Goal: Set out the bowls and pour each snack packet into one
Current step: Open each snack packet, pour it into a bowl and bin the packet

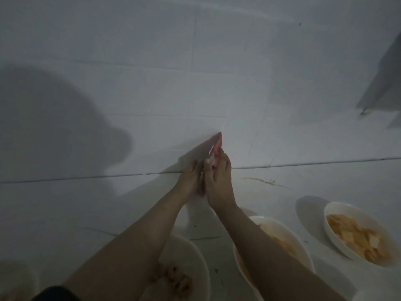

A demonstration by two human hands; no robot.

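We are gripping a red packet (216, 149) between left hand (191, 179) and right hand (218, 181) at mid-frame, probably flattening it; next we are needing an unfilled bowl.

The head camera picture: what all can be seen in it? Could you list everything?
snack packet: one, red and pink, held up between both hands before the wall.
bowls: three white, low in view; left, middle, right, each holding pale orange snacks.
counter: one, white, under the bowls.
tiled wall: white, behind.
left hand: grips the packet.
right hand: grips the packet.
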